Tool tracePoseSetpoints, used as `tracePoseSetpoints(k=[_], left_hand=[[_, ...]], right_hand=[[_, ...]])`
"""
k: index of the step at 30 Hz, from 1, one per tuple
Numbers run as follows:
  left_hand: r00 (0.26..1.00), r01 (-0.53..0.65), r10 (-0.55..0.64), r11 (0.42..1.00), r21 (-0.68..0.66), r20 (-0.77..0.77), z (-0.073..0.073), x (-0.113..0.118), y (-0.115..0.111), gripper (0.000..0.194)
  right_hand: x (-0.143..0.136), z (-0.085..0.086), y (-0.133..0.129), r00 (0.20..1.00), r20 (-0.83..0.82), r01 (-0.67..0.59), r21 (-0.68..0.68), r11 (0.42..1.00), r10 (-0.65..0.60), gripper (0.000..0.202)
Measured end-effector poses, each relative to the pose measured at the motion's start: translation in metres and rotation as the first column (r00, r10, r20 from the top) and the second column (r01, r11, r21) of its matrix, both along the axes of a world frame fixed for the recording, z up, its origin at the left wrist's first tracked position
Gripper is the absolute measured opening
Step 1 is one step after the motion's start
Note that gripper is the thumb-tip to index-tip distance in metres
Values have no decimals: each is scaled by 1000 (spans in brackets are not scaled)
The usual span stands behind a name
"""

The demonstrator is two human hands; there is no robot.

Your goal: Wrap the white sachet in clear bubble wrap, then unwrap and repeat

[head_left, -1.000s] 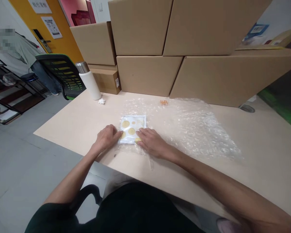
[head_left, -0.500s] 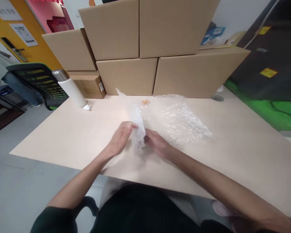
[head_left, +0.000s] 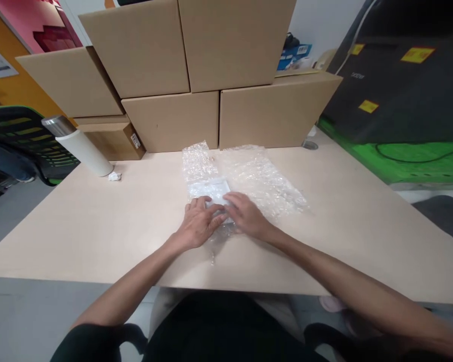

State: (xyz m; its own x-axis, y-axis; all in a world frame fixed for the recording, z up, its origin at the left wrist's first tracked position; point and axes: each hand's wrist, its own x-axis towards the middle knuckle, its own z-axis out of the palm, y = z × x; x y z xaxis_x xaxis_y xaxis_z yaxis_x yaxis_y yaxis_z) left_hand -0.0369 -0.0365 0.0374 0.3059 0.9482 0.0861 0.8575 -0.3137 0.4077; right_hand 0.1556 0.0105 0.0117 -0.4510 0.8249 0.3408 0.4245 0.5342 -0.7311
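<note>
Head view, packet: the pale packet [head_left: 210,188] lies flat near the middle of the frame, on the table [head_left: 98,236], with its lower part hidden by the hands; whether a layer of plastic covers it cannot be told.
Head view, bubble wrap: one strip [head_left: 198,160] runs from the packet's upper edge towards the boxes; a broad sheet [head_left: 262,178] spreads to the right of centre, and a loose clear flap [head_left: 218,242] shows below the hands.
Head view, left hand: the person's left hand [head_left: 200,220] rests over the packet's lower left, fingers forward and thumb reaching right; whether that grip pinches anything cannot be told.
Head view, right hand: the right hand [head_left: 248,215] meets the packet's right edge with bent, slightly blurred fingers; its grip looks narrow, but what lies between the fingertips is hidden.
Head view, step in hand: seemingly, setting the packet and the wrap around it in order, both hands working close together.
Head view, next move: it would seem to call for one hand steadying the packet while the other finds a free edge of film, with little pull, since thin plastic may slip or cling.
Head view, surroundings: a white bottle [head_left: 85,152] stands at left, near cardboard boxes [head_left: 169,120].
</note>
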Motion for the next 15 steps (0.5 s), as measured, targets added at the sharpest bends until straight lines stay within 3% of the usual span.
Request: tracePoseSetpoints(k=[2,5,7,10,13,15], left_hand=[[988,-136,132,989,48,77,-6,-11,-1,51],[917,-325,311,946,15,249,-15,-32,-1,63],[886,-291,301,953,-83,352,-22,-42,-2,62],[857,-233,280,960,-158,433,-30,-44,-1,64],[792,-295,333,942,-158,512,-37,-36,2,72],[692,-356,360,924,-138,626,-37,-28,2,78]], right_hand=[[-10,-4,2,995,70,-72,7,997,71,32],[-16,-9,6,997,63,50,45,998,-53,35],[-15,-13,12,987,53,150,45,988,-152,38],[-10,-18,21,988,57,148,-28,989,-147,37],[-10,-17,27,994,37,103,-79,992,-100,33],[-13,-13,28,997,39,73,-82,994,-70,32]])
